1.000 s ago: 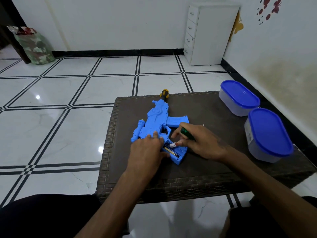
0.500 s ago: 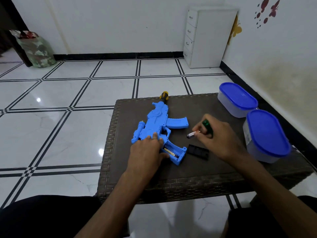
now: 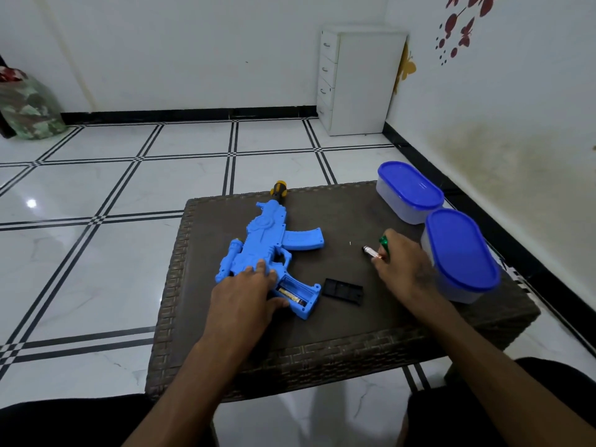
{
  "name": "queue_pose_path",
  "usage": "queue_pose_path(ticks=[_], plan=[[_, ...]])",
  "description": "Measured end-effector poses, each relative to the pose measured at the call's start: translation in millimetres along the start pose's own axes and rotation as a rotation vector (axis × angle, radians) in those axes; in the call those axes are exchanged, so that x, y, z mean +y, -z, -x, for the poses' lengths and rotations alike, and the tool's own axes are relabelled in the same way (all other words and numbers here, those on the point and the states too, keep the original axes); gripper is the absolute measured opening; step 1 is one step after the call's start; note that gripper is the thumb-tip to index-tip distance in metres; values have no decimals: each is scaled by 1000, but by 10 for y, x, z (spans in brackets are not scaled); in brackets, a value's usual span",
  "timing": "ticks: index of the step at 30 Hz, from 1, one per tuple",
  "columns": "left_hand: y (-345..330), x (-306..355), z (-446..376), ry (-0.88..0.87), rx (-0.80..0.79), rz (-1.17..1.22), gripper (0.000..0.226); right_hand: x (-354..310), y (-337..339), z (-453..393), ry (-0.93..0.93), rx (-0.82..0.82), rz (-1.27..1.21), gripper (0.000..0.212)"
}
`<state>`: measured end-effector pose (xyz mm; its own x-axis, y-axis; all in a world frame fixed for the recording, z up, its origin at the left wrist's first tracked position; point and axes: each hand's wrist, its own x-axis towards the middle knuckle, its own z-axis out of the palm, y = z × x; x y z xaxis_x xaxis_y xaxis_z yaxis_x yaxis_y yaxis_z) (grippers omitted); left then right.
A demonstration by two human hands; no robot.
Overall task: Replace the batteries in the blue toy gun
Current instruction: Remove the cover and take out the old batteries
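Observation:
The blue toy gun lies flat on the dark woven table, barrel pointing away from me. Its grip compartment is uncovered and a battery shows inside. My left hand presses down on the gun's body with straight fingers. To the right, my right hand pinches a white and red battery at its near end and also holds a green object. The black compartment cover lies on the table between gun and right hand.
Two clear tubs with blue lids stand at the table's right edge, close to my right hand. A yellow and black screwdriver handle sticks out beyond the gun's muzzle. A white drawer unit stands in the corner.
My right hand lifted a battery out of the gun's grip and carried it rightward toward the tubs, uncovering the black cover. My left hand stayed on the gun.

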<state>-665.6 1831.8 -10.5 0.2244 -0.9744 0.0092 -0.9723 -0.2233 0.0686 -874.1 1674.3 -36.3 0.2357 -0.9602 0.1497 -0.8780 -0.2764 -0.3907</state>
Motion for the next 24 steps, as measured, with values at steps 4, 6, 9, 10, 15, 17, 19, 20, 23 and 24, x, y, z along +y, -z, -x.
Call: queue_pose_path(ticks=[4,6,9,10,15,17,19,20,23,24], plan=[[-12,-6,1,1,-5,-6,55,-21,-35,-64,-13,-23,42,24],[-12,-4,4,5,-1,-9,55,-16,-41,-74,-17,-31,38,22],[-18,-9,10,6,0,-11,55,4,-51,-72,0,-33,26,25],[-19,-12,12,6,0,-11,55,11,-54,-69,0,-37,14,26],[-23,-10,12,9,2,4,55,15,-38,-64,-46,-84,-33,27],[-20,-11,8,13,-2,8,55,-5,-14,-61,-62,-103,-51,27],[-18,-9,4,17,-10,9,55,-36,37,-38,-63,-92,-61,22],[-20,-12,4,20,-14,13,55,-64,70,-17,-48,-73,-60,19],[-31,-16,-1,21,-14,19,55,-182,213,87,44,18,-112,11],[-39,-24,-4,22,-13,19,55,-239,257,131,80,30,-171,12]])
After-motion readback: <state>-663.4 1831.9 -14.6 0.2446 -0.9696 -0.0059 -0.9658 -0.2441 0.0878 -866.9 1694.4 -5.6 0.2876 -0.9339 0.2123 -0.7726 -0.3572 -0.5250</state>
